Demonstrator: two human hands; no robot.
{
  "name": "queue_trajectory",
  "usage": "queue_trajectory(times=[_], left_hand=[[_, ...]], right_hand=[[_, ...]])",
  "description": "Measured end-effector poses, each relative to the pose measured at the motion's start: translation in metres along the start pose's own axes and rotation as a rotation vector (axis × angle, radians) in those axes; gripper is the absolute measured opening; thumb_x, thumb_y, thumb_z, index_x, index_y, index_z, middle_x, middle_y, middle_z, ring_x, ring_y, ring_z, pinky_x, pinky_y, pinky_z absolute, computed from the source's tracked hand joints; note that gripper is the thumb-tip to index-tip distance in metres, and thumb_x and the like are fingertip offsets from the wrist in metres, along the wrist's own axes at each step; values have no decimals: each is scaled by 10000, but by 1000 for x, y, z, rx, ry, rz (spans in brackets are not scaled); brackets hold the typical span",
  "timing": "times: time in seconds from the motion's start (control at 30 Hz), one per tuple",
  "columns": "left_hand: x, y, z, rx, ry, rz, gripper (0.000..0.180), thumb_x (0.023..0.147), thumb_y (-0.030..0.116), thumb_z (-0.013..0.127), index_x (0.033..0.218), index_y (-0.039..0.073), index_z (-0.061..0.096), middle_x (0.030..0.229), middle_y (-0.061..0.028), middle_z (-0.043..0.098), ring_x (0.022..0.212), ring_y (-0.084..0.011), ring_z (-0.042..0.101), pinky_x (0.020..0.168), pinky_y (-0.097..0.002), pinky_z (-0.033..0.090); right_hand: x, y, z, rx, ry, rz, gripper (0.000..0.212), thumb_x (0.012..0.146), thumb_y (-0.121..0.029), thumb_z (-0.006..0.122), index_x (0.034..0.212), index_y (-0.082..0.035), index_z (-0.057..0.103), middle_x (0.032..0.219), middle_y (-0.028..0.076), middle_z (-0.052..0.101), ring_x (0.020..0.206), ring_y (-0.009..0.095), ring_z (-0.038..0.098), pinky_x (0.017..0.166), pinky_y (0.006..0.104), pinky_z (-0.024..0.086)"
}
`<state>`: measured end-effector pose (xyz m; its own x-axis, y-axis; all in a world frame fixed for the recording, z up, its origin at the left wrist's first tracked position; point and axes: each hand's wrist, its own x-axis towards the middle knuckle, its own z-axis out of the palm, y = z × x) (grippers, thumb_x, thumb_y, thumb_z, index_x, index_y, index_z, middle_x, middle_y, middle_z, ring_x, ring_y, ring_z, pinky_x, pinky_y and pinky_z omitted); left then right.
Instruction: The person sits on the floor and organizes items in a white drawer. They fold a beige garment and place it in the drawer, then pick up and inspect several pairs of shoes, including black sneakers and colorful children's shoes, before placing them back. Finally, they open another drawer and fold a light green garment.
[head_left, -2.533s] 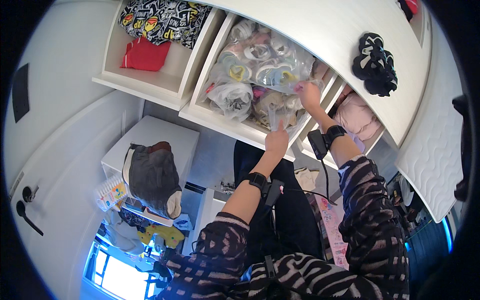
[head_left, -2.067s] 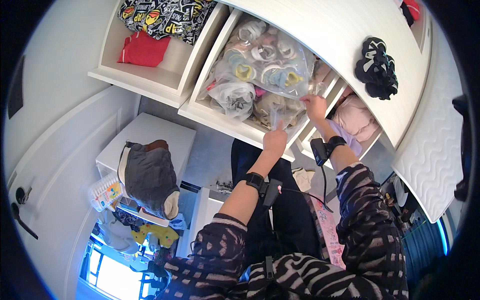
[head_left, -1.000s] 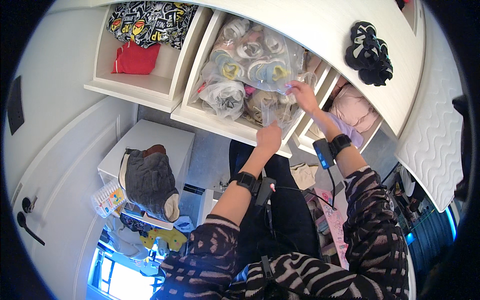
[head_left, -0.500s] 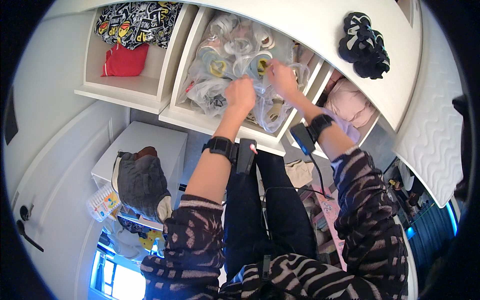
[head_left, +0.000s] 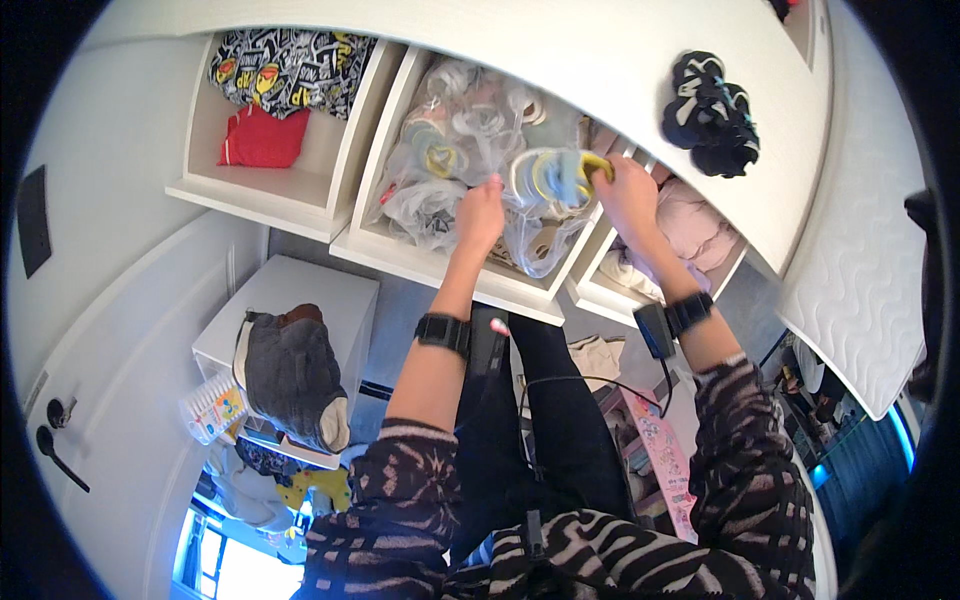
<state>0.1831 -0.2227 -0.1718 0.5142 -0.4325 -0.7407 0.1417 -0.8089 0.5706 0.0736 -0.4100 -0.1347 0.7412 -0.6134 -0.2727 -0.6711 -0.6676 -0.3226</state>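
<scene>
My right hand (head_left: 628, 200) is closed on the yellow-lined opening of a light blue and white shoe (head_left: 548, 180), slightly blurred, above the right part of the middle drawer (head_left: 450, 270). A clear plastic bag (head_left: 492, 135) is pinched in my left hand (head_left: 482, 215), whose fingertips touch the plastic left of the shoe's toe. A matching blue shoe (head_left: 432, 155) with yellow lining lies under clear plastic at the drawer's left. Another bagged bundle (head_left: 425, 212) sits nearer the drawer front, with its contents partly hidden by the plastic.
The left drawer (head_left: 265, 190) holds a patterned black cloth (head_left: 295, 75) and a red cloth item (head_left: 265, 137). Pink clothing (head_left: 695, 225) fills the right drawer. Black sandals (head_left: 712, 115) stand on the white top. A dark grey garment (head_left: 290, 375) lies on a white cabinet (head_left: 300, 275).
My right hand has moved right with the blue shoe, drawing it away from my left hand. My left hand stays near the same spot, now on the plastic bag. The whole view has shifted slightly.
</scene>
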Motion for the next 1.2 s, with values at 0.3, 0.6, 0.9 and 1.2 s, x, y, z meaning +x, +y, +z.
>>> queue_trajectory(times=[0.3, 0.6, 0.9, 1.2], left_hand=[[-116, 112, -75, -1553, -863, -334, 631, 931, 553, 331, 1304, 53, 427, 1214, -200, 534, 966, -385, 582, 702, -497, 502], [-159, 152, -96, -1311, -641, -98, 624, 948, 556, 241, 1260, 60, 458, 1116, -150, 590, 908, -292, 610, 649, -424, 507], [-168, 159, -107, -1311, -873, -137, 531, 976, 448, 242, 1280, 62, 444, 1117, -173, 582, 896, -335, 597, 622, -418, 499], [-168, 162, -105, -1463, -1041, -467, 546, 969, 457, 249, 1317, 70, 414, 1174, -220, 529, 935, -393, 554, 649, -427, 494]], right_hand=[[-54, -79, -162, 390, 307, -170, 206, 741, -96, 683, 938, -39, 663, 708, 93, 582, 654, 226, 571, 639, 324, 481], [-69, -116, -225, 652, -208, -61, 205, 888, -103, 527, 1014, 31, 619, 727, 137, 647, 522, 183, 622, 501, 276, 480], [-76, -99, -245, 1096, -361, 73, 178, 861, -116, 601, 957, 22, 661, 730, 16, 643, 470, 8, 464, 414, 161, 353], [-73, -85, -232, 1277, -417, 265, 193, 868, -178, 619, 913, 3, 668, 644, -36, 578, 439, -1, 356, 394, 159, 253]])
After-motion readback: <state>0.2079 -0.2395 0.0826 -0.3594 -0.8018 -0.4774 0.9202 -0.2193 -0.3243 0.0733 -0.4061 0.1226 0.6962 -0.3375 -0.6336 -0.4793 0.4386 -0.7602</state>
